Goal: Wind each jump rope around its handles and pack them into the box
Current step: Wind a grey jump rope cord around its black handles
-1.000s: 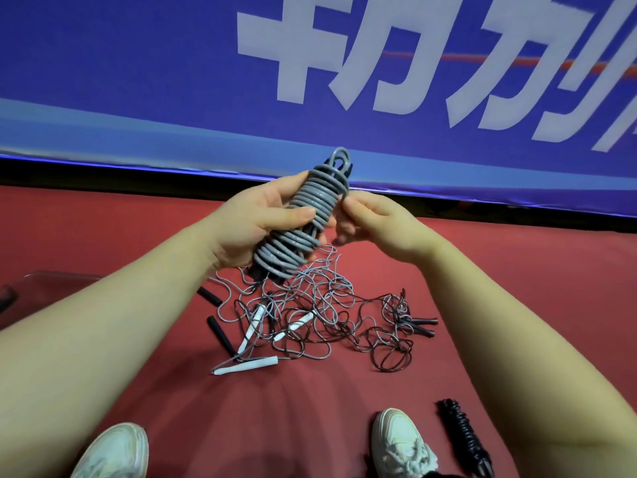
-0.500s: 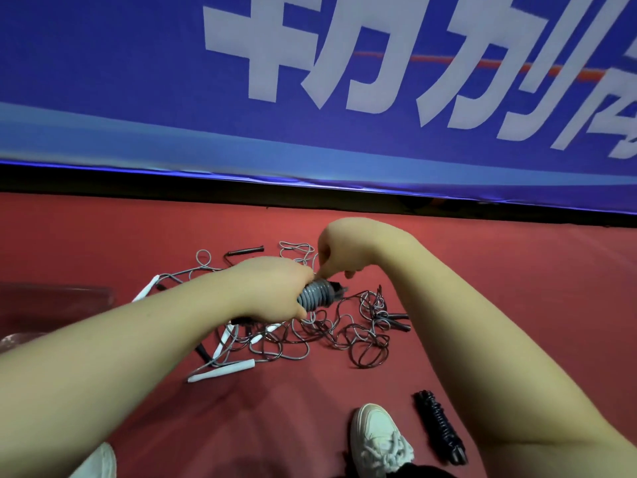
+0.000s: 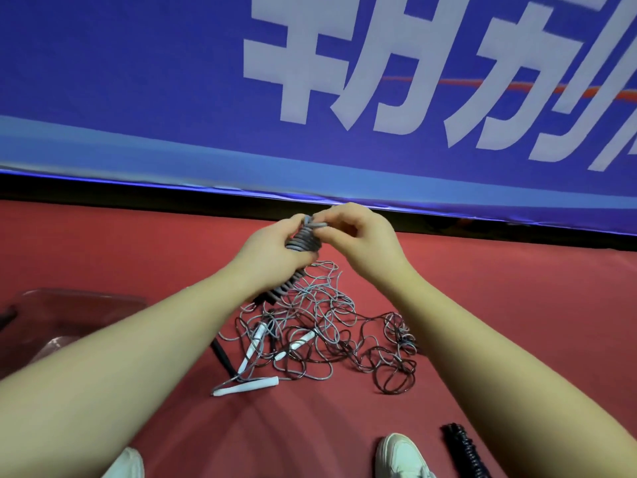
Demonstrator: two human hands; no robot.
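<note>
A grey jump rope is wound in tight coils around its black handles, held tilted above the floor. My left hand grips the middle of this bundle. At the bundle's top end, my right hand pinches the loose grey cord. Below them a tangle of loose ropes, grey and dark, lies on the red floor with white handles and black handles among it. A clear plastic box sits at the left, partly hidden by my left forearm.
A wound black rope lies on the floor at the lower right beside my right shoe. My left shoe shows at the bottom edge. A blue banner with white characters stands close behind the ropes.
The bundle dipped low over the tangle half a second ago and is now raised again. My right hand has moved to the bundle's top end and pinches the cord there.
</note>
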